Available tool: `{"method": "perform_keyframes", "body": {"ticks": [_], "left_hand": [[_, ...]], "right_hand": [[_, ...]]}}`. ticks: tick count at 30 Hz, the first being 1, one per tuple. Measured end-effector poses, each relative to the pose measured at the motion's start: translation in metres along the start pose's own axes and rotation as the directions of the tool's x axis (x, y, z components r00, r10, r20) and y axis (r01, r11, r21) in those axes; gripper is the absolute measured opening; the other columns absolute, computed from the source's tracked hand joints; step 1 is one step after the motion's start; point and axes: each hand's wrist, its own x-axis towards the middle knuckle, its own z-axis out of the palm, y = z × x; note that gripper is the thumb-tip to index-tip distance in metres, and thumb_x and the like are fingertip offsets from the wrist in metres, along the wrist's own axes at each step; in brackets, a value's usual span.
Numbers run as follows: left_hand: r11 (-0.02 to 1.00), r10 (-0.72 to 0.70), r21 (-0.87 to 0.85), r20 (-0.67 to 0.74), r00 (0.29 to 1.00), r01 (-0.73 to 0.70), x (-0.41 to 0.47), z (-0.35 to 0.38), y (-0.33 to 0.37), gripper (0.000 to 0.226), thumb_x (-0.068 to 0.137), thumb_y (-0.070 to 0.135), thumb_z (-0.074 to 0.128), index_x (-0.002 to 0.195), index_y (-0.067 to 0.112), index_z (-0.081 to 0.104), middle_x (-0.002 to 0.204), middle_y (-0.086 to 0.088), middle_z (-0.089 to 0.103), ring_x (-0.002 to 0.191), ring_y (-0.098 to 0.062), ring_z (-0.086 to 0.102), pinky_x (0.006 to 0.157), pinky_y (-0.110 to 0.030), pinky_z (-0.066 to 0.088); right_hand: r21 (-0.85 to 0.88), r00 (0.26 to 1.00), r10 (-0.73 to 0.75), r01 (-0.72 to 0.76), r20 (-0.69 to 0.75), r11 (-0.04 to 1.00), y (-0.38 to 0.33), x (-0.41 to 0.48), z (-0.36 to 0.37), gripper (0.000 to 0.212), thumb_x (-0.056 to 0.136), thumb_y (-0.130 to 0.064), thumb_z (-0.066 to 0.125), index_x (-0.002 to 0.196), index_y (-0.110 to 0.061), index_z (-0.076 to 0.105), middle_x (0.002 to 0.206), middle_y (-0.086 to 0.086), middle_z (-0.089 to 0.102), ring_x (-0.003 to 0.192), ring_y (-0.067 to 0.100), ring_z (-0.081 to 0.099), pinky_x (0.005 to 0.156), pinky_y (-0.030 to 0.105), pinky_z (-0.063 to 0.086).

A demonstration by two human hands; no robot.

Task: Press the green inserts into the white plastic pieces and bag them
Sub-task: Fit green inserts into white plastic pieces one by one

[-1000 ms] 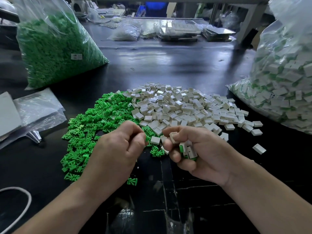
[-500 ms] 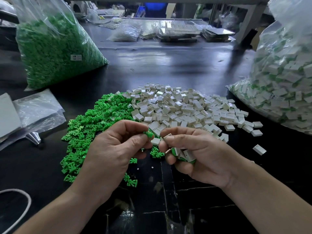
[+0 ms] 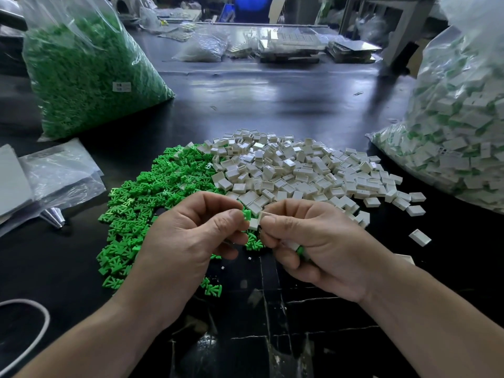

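A heap of loose green inserts [image 3: 152,197] lies on the black table beside a heap of white plastic pieces [image 3: 302,173]. My left hand [image 3: 188,241] pinches one green insert [image 3: 246,214] between thumb and forefinger. My right hand [image 3: 313,241] pinches a white piece [image 3: 264,215] at its fingertips, right next to the insert. Curled into the right palm are a few more white pieces with green showing [image 3: 298,248]. A big clear bag of finished white-and-green pieces [image 3: 458,137] stands at the right.
A large clear bag of green inserts [image 3: 87,77] stands at the back left. Flat empty plastic bags [image 3: 54,173] lie at the left, with a white cord [image 3: 32,336] near the front left edge. Trays and bags crowd the far table [image 3: 272,45].
My left hand has brought a green insert up from its closed fist to its fingertips. My right hand has moved a white piece to its fingertips, and the two parts now meet.
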Motion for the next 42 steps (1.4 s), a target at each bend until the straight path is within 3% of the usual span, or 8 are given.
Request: {"method": "perform_keyframes", "body": {"ticks": [4, 14, 22, 28, 33, 36, 42], "left_hand": [[1.000, 0.003, 0.001, 0.009, 1.000, -0.003, -0.001, 0.000, 0.001, 0.015, 0.075, 0.028, 0.069, 0.087, 0.021, 0.073, 0.082, -0.010, 0.073, 0.072, -0.021, 0.070, 0.057, -0.023, 0.054], [0.997, 0.053, 0.057, 0.011, 0.999, -0.053, -0.004, 0.001, 0.004, 0.011, 0.076, 0.028, 0.067, 0.084, 0.023, 0.072, 0.079, -0.007, 0.073, 0.070, -0.019, 0.069, 0.058, -0.022, 0.055], [0.985, 0.098, 0.139, 0.005, 0.995, -0.097, -0.005, 0.003, 0.001, 0.014, 0.073, 0.033, 0.069, 0.083, 0.025, 0.072, 0.075, -0.005, 0.073, 0.069, -0.017, 0.070, 0.058, -0.021, 0.055], [0.995, -0.018, -0.096, 0.083, 0.996, 0.026, -0.003, 0.002, 0.002, 0.021, 0.081, 0.034, 0.073, 0.093, 0.016, 0.073, 0.075, -0.012, 0.069, 0.064, -0.022, 0.065, 0.053, -0.026, 0.051], [0.911, -0.098, -0.366, 0.260, 0.961, 0.192, -0.003, 0.007, 0.003, 0.034, 0.082, 0.032, 0.064, 0.109, 0.013, 0.071, 0.064, -0.010, 0.063, 0.049, -0.018, 0.059, 0.043, -0.026, 0.049], [0.876, -0.075, -0.440, 0.278, 0.958, 0.196, -0.005, 0.010, 0.002, 0.022, 0.090, 0.027, 0.063, 0.104, 0.013, 0.073, 0.064, -0.009, 0.064, 0.050, -0.017, 0.060, 0.044, -0.026, 0.051], [0.843, -0.056, -0.511, 0.232, 0.971, 0.171, -0.006, 0.017, 0.000, 0.026, 0.079, 0.026, 0.061, 0.097, 0.013, 0.075, 0.061, -0.009, 0.064, 0.049, -0.016, 0.061, 0.044, -0.026, 0.051]], "right_hand": [[-0.060, 1.000, -0.017, 0.018, 0.007, 0.998, 0.001, 0.000, 0.000, 0.014, 0.078, -0.026, 0.076, 0.087, -0.016, 0.072, 0.067, 0.004, 0.058, 0.044, 0.010, 0.045, 0.033, 0.017, 0.029], [-0.059, 0.994, -0.090, 0.094, 0.065, 0.994, 0.003, 0.000, -0.001, 0.020, 0.086, -0.028, 0.068, 0.098, -0.013, 0.075, 0.072, 0.005, 0.061, 0.044, 0.010, 0.045, 0.035, 0.017, 0.029], [-0.253, 0.974, -0.225, 0.218, 0.004, 0.942, 0.007, -0.002, 0.001, 0.012, 0.095, -0.028, 0.065, 0.097, -0.020, 0.074, 0.069, -0.001, 0.061, 0.045, 0.008, 0.047, 0.037, 0.016, 0.033], [-0.194, 0.986, -0.168, 0.165, -0.002, 0.967, 0.005, -0.004, 0.005, 0.012, 0.096, -0.028, 0.065, 0.096, -0.020, 0.074, 0.066, -0.001, 0.058, 0.043, 0.009, 0.045, 0.036, 0.017, 0.030], [-0.055, 0.986, -0.141, 0.146, 0.088, 0.988, 0.006, -0.007, 0.013, 0.022, 0.098, -0.025, 0.060, 0.079, -0.019, 0.070, 0.069, 0.006, 0.056, 0.042, 0.010, 0.041, 0.034, 0.017, 0.027], [0.017, 0.987, -0.129, 0.128, 0.093, 0.992, 0.005, -0.008, 0.014, 0.022, 0.099, -0.024, 0.058, 0.080, -0.016, 0.068, 0.067, 0.003, 0.056, 0.041, 0.008, 0.041, 0.032, 0.016, 0.026], [0.096, 0.990, -0.125, 0.119, 0.068, 0.988, 0.005, -0.009, 0.018, 0.021, 0.085, -0.031, 0.063, 0.092, -0.014, 0.071, 0.062, -0.001, 0.057, 0.038, 0.004, 0.046, 0.031, 0.015, 0.027]]}}
